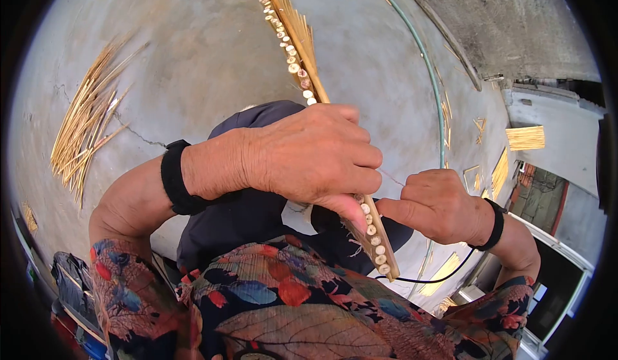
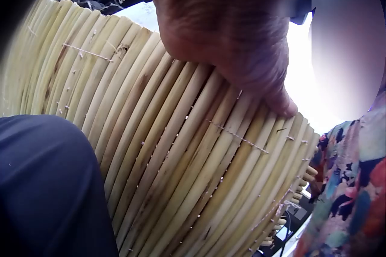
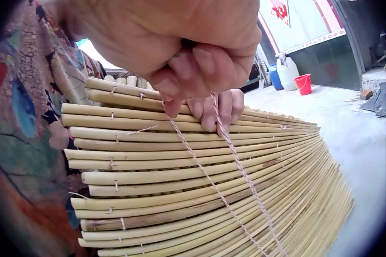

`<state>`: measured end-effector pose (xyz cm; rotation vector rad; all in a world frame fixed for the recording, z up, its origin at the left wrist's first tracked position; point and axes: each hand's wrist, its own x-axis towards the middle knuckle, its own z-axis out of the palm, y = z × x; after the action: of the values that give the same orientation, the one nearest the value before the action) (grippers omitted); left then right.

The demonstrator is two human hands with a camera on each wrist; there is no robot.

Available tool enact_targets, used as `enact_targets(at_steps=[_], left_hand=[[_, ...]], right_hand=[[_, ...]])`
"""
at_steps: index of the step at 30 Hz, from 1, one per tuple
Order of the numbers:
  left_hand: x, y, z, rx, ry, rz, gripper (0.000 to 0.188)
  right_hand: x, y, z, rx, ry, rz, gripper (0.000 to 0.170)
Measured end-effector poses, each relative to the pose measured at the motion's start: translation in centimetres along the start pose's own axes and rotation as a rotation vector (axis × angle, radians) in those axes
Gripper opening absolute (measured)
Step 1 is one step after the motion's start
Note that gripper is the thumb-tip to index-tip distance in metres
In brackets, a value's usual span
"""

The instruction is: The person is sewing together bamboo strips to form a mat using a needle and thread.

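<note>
A panel of pale stalks (image 3: 181, 178) stitched side by side stands on edge across the person's lap; its cut ends (image 1: 371, 230) show from above. The left hand (image 1: 315, 151) grips its upper edge, thumb on the near side and fingers over the far side, seen in the right wrist view. Close to that edge the right hand (image 1: 438, 205), fingers curled, pinches a twisted pink-white string (image 3: 238, 163); two lengths of it run down across the stalks. In the left wrist view the left hand (image 2: 223, 34) lies over the top of the stalks (image 2: 175, 148), with short stitches across them.
Loose stalks (image 1: 87, 115) lie on the concrete floor at the left. A green hose (image 1: 428, 64) runs along the floor at the right, near more stalk bundles (image 1: 524, 137). A red bucket (image 3: 303, 84) and a white jug (image 3: 287, 73) stand by the wall.
</note>
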<state>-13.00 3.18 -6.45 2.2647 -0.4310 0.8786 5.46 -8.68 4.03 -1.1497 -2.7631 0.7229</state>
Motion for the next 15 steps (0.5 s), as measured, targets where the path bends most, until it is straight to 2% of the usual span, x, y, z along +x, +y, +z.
enact_targets(at_steps=[4,6,7,15], left_hand=[[-0.2,-0.5,0.3,-0.001,0.065,0.001,0.042],[0.6,-1.2,0.1,0.015,0.001,-0.026,0.042],[0.9,-1.3,0.1,-0.014,0.035,-0.04,0.043],[4.3,-2.8,0.6,0.018,-0.049,-0.031,0.047]], right_hand=[[0.6,0.1,0.6,-0.015,-0.035,0.047,0.025],[0.2,0.9,0.3,0.015,0.002,0.12,0.019],[0.1,0.9,-0.2,-0.011,-0.015,0.154,0.015],[-2.1,0.6,-1.7,0.055,-0.008,0.362,0.015]])
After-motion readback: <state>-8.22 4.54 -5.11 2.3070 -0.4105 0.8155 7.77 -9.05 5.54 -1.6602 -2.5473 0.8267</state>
